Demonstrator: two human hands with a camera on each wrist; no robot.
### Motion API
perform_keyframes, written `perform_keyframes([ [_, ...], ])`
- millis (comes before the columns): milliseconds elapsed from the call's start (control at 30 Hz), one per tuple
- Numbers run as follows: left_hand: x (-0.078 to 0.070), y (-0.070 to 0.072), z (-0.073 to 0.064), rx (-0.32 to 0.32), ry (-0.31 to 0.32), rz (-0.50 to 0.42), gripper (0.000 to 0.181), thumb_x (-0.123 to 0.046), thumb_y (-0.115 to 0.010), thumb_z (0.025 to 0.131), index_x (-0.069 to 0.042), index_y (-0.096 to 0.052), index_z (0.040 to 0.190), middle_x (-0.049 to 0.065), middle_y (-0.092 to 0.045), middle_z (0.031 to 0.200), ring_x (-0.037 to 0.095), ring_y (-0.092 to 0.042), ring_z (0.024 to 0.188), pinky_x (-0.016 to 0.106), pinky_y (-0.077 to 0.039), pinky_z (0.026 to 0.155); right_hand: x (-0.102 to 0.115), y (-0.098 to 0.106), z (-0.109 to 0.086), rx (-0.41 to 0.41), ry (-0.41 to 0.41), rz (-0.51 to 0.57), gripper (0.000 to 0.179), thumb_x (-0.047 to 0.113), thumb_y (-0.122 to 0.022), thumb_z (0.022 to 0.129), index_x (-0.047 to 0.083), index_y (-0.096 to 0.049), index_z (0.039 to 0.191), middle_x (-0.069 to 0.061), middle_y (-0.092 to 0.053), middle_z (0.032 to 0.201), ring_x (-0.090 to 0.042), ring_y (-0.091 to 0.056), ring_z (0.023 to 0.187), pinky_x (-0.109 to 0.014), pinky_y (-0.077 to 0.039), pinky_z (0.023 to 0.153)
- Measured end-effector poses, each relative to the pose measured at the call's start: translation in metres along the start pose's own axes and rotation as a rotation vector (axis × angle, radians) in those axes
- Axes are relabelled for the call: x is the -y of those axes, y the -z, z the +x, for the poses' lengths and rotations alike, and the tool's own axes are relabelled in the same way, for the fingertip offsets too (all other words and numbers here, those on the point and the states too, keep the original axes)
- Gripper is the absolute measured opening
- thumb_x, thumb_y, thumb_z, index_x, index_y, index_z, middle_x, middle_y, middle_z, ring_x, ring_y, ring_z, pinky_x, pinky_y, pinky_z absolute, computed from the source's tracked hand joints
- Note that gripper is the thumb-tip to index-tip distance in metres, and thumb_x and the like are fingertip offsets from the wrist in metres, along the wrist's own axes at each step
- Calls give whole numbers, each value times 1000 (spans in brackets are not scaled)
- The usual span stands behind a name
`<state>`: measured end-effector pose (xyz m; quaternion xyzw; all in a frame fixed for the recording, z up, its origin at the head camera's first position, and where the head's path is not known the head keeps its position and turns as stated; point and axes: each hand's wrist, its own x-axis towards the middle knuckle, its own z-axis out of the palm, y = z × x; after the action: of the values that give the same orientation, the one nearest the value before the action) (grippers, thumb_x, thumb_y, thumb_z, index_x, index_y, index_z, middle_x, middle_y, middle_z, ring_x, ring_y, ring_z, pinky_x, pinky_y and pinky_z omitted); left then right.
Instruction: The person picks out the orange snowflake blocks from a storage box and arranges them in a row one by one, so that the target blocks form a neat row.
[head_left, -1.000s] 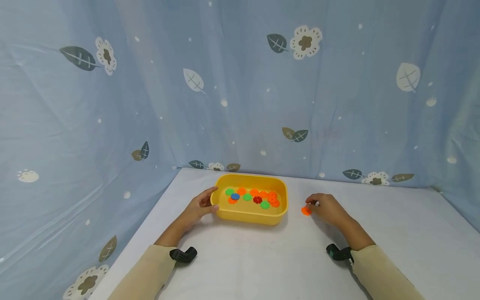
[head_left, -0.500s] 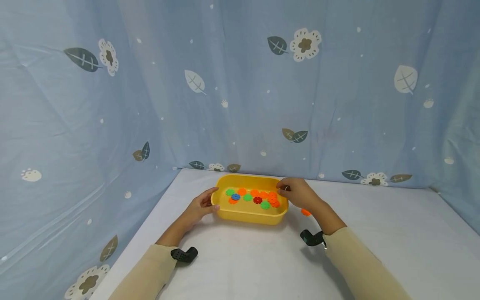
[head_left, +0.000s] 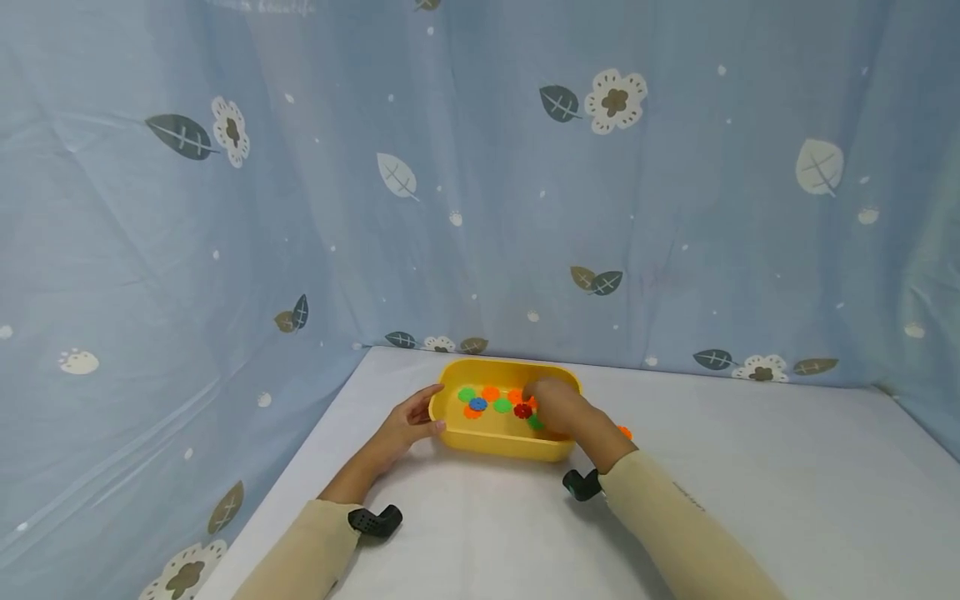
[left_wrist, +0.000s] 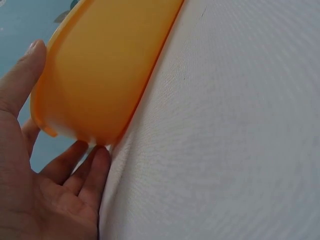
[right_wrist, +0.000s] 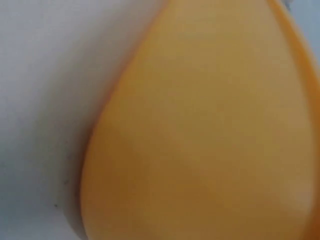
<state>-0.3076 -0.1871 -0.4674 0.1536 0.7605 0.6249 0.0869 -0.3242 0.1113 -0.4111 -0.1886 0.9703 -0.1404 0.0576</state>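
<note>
In the head view a yellow plastic tub (head_left: 491,446) holds several small notched plastic discs: a blue disc (head_left: 477,404), a red disc (head_left: 522,411), a green disc (head_left: 502,405) and orange ones. My left hand (head_left: 405,427) holds the tub's left end; the left wrist view has the thumb at the rim and the fingertips against the outer wall. My right hand (head_left: 558,406) is inside the tub's right part, over the discs there. Its fingertips are mostly hidden, so whether they hold a disc cannot be seen. The right wrist view contains only the tub's outer wall (right_wrist: 200,125) and cloth.
One orange disc (head_left: 626,432) lies on the white tabletop (head_left: 750,467) right of the tub, partly covered by the right forearm. A blue patterned curtain (head_left: 495,208) hangs behind and at the left. Black wrist cameras stick out from both cuffs.
My right hand has left the orange disc on the table, moved left over the tub's right rim and gone down among the discs. My left hand stays at the tub's left end.
</note>
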Motion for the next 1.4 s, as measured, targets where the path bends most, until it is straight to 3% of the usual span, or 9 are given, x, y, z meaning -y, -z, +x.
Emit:
perform_keyframes([
  [167,1,-1,-1,-13,-5,8,67,-10,-68,91,-15,-37,151,19,-42,147,33,-46,129,35,-44,101,6,-5,-3,11,-55,-125,24,3,-63,93,5,-66,117,-7,-62,99,-22,-53,86,-37,-50,91],
  [300,1,-1,0,-14,-22,22,67,-12,-69,91,-16,-38,150,17,-42,147,31,-46,128,35,-44,101,8,-6,-4,5,-68,-144,23,4,-63,93,5,-66,116,-7,-60,96,-23,-51,84,-37,-51,89],
  [433,1,0,2,-18,-30,25,67,-12,-70,90,-17,-40,149,17,-43,146,31,-47,128,34,-44,100,6,-6,-2,-9,-55,-134,25,3,-63,93,7,-67,117,-8,-62,103,-23,-53,89,-38,-50,92],
  [600,-1,1,1,-18,-22,26,66,-11,-69,91,-17,-39,150,17,-42,148,32,-46,129,34,-44,101,6,-4,-1,-22,-62,-56,28,-1,-62,92,6,-68,119,-9,-63,110,-24,-54,95,-39,-48,96],
  [833,-4,-1,-2,-11,-19,21,66,-9,-67,92,-15,-37,151,20,-40,148,35,-44,129,37,-42,103,7,-2,-6,-57,-50,-15,23,-4,-63,88,6,-72,107,-6,-67,101,-22,-56,84,-39,-52,87],
  [1067,-2,-3,-1,-23,-20,34,66,-11,-69,91,-15,-38,150,18,-44,145,32,-48,126,35,-45,100,0,14,-15,-131,-30,82,24,11,-76,84,8,-71,107,-1,-66,92,-19,-57,79,-35,-53,76],
  [1300,2,-1,1,-39,-8,28,65,-14,-72,89,-22,-43,147,13,-47,144,28,-49,125,35,-45,100,-18,34,-31,-179,-67,232,31,18,-77,84,8,-68,112,-2,-62,87,-20,-56,78,-29,-53,65],
  [1400,2,0,0,-32,-13,31,65,-13,-70,90,-19,-42,148,15,-45,145,30,-48,127,37,-44,100,-28,39,-38,-185,-64,274,32,19,-77,85,9,-67,113,-3,-61,85,-21,-56,75,-29,-52,62],
])
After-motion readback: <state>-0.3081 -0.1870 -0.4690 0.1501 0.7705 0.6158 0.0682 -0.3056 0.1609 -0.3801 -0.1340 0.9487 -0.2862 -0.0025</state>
